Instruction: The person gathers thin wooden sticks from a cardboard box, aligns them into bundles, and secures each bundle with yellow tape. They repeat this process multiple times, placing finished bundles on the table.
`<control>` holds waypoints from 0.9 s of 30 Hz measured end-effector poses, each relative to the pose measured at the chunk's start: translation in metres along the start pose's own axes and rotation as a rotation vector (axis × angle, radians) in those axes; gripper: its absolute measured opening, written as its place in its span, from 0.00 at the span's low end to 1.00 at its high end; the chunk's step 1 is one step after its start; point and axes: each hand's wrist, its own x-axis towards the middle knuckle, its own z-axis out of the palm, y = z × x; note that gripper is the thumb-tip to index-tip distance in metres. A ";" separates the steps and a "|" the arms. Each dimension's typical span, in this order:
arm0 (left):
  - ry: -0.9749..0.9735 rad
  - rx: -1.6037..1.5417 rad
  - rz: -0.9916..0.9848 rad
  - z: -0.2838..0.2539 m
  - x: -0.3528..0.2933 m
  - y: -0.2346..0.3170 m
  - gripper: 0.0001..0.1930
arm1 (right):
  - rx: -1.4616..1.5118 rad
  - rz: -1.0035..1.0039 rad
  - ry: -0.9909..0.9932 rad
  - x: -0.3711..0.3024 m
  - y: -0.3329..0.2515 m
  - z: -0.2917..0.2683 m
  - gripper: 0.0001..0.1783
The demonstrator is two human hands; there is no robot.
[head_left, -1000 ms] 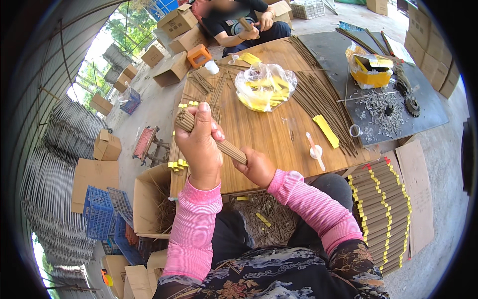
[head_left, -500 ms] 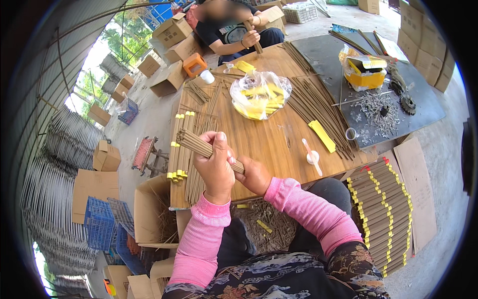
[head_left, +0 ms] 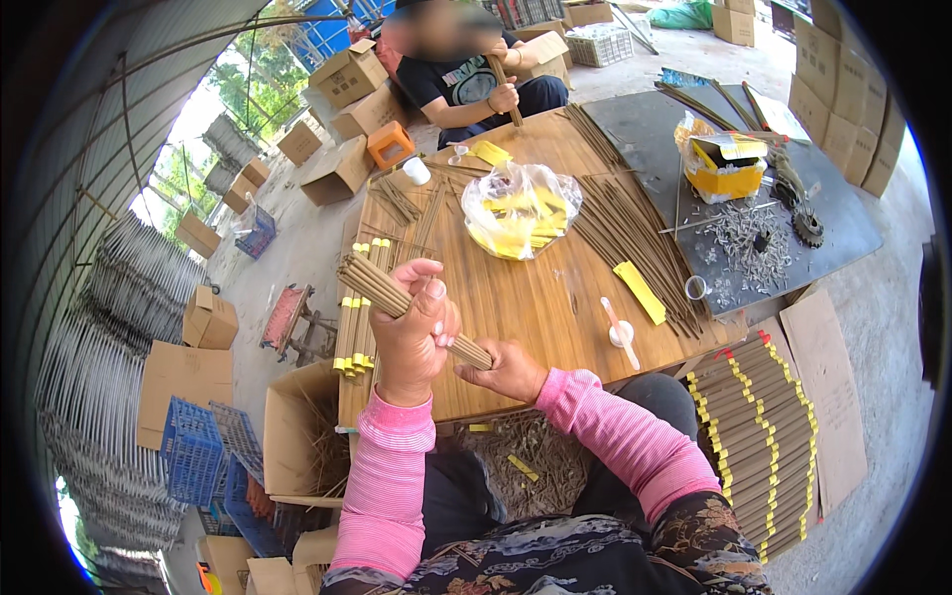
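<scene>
A bundle of thin brown incense sticks (head_left: 373, 281) slants over the near left part of the wooden table. My left hand (head_left: 409, 332) is closed round its middle, with the forefinger lifted off. At the bundle's lower right end, my right hand (head_left: 508, 371) grips the sticks between thumb and fingers. Just left of my left hand lie finished-looking bundles with yellow bands (head_left: 349, 327). Beyond my hands sits a clear plastic bag of yellow paper strips (head_left: 521, 210). A small white cup (head_left: 621, 334) with a flat stick across it stands to the right.
Loose incense sticks (head_left: 635, 233) line the wooden table (head_left: 516, 307) beside a dark table (head_left: 843, 223) with a yellow box (head_left: 727, 167). Across from me a person (head_left: 466, 84) holds another bundle. Banded bundles (head_left: 759, 436) are stacked low right; an open carton (head_left: 297, 436) stands left.
My left hand has shifted slightly left with the bundle, and its forefinger has straightened. More of the sticks shows between my hands. The person opposite has lowered a hand along their bundle.
</scene>
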 end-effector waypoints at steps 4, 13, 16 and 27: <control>0.137 0.060 -0.002 0.005 -0.003 -0.012 0.09 | 0.038 -0.088 0.158 0.002 0.024 0.014 0.12; 0.247 0.188 0.060 0.016 -0.006 -0.018 0.08 | -0.034 -0.153 0.275 0.005 0.042 0.021 0.08; 0.181 0.154 0.095 0.014 -0.013 -0.020 0.08 | -0.045 -0.185 0.282 0.003 0.045 0.022 0.08; 0.175 0.186 0.150 0.016 -0.016 -0.013 0.09 | -0.107 -0.254 0.228 0.007 0.043 0.016 0.10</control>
